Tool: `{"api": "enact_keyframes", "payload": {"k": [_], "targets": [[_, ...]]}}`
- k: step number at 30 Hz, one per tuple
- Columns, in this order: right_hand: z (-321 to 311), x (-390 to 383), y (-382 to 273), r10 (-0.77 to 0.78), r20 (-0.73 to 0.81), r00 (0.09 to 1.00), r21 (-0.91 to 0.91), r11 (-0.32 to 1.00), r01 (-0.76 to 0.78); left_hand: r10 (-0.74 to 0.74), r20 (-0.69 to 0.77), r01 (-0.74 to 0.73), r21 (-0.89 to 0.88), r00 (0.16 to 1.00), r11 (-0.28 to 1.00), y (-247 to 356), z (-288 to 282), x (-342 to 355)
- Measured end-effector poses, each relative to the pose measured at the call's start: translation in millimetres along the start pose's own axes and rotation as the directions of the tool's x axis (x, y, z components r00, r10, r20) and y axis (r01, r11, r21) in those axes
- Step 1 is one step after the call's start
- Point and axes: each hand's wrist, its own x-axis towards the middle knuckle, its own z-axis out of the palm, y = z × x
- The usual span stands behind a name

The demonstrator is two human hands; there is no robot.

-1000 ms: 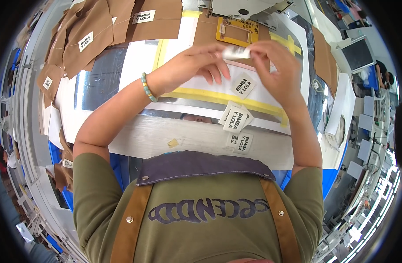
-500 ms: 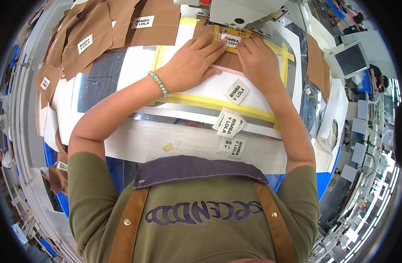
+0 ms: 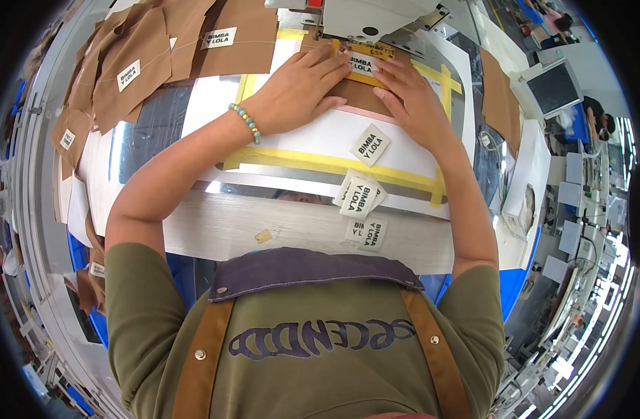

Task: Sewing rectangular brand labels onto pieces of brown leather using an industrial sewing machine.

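My left hand [image 3: 299, 91] lies with fingers stretched out, their tips on the left edge of a yellow template frame [image 3: 372, 50] and the white printed label [image 3: 360, 65] inside it. My right hand [image 3: 411, 105] rests opposite, its slightly bent fingertips touching the label's right side, thumb apart. The frame sits on a brown piece [image 3: 358, 98] under the head of a white machine [image 3: 369, 17]. Below lie a white sheet [image 3: 285, 143] edged with yellow tape and several loose white labels [image 3: 369, 145], some overlapping, toward the table's front edge.
Several brown cut pieces [image 3: 110, 49] with white labels pile at the back left. More brown material [image 3: 500, 98], a dark monitor [image 3: 549, 87] and a white cut-out board [image 3: 526, 181] stand at the right. A co-worker [image 3: 598, 119] is at the far right.
Both hands have moved up toward the machine and down onto the frame. The label that was between my fingers one second ago now lies in the frame under my fingertips.
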Motion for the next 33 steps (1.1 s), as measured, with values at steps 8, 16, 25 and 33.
{"api": "enact_keyframes", "payload": {"k": [8, 16, 25, 33], "targets": [[-6.7, 16.1, 2.4, 0.032, 0.038, 0.999, 0.112, 0.993, -0.036, 0.005, 0.022, -0.001, -0.151, 1.0, 0.989, -5.6, -3.7, 0.1], [9.6, 13.6, 7.0, -0.208, -0.032, 0.978, -0.099, 0.974, 0.204, 0.065, -0.097, -0.1, -0.419, 0.993, 0.902, 46.6, -57.6, -11.2], [0.6, 26.4, -0.8, -0.229, 0.102, 0.968, -0.18, 0.953, 0.244, 0.181, -0.638, -0.615, -0.564, 0.748, 0.551, 142.9, -153.4, -12.4], [2.4, 22.0, 1.6, -0.141, 0.09, 0.986, -0.143, 0.978, 0.153, 0.233, -0.74, -0.711, -0.432, 0.631, 0.556, 134.4, -155.1, -29.0]]}}
